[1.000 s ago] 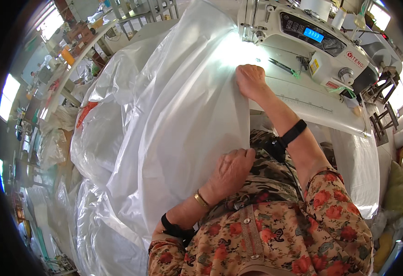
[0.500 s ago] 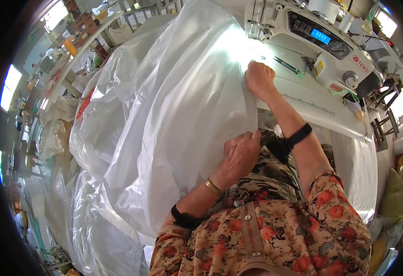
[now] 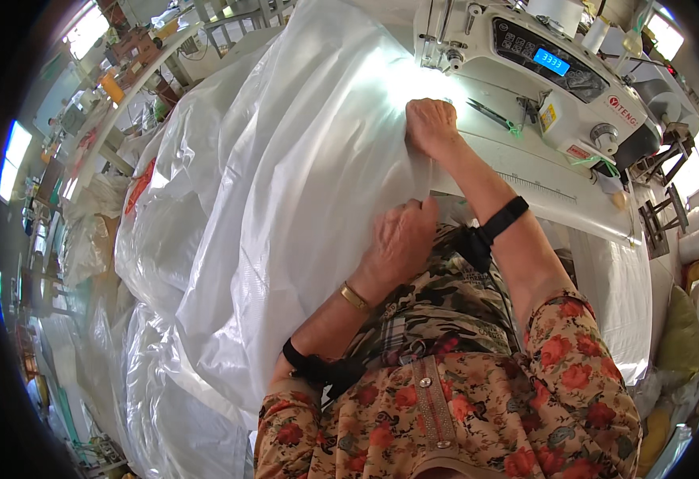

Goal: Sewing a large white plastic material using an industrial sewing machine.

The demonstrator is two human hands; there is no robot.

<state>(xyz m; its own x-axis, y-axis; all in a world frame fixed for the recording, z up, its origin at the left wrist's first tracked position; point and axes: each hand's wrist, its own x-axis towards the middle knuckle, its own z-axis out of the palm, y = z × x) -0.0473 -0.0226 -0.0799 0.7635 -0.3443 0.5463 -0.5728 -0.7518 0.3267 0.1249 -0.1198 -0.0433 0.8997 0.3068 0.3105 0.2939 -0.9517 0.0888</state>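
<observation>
A large white, glossy, translucent plastic sheet (image 3: 310, 160) drapes in long folds from the sewing machine (image 3: 477, 48) down to my left. My right hand (image 3: 431, 128) is closed on the sheet's right edge, just below the bright lamp glow by the needle. Lower along that same edge, above my lap, my left hand (image 3: 401, 239) has its fingers curled around the sheet and looks slightly blurred. The needle area is washed out by the light. Thread snips (image 3: 493, 114) with a green tie lie on the machine bed, right of my right hand.
A ruler strip (image 3: 537, 187) runs along the table's front edge. More crumpled plastic (image 3: 166, 391) hangs at the left. Thread cones (image 3: 555, 11) stand above the machine. Stools (image 3: 662, 215) are at the right, a cluttered bench (image 3: 134, 88) at the far left.
Both hands have moved up and slightly left, drawing the sheet's edge with them toward the machine. The whole view has also shifted a little.
</observation>
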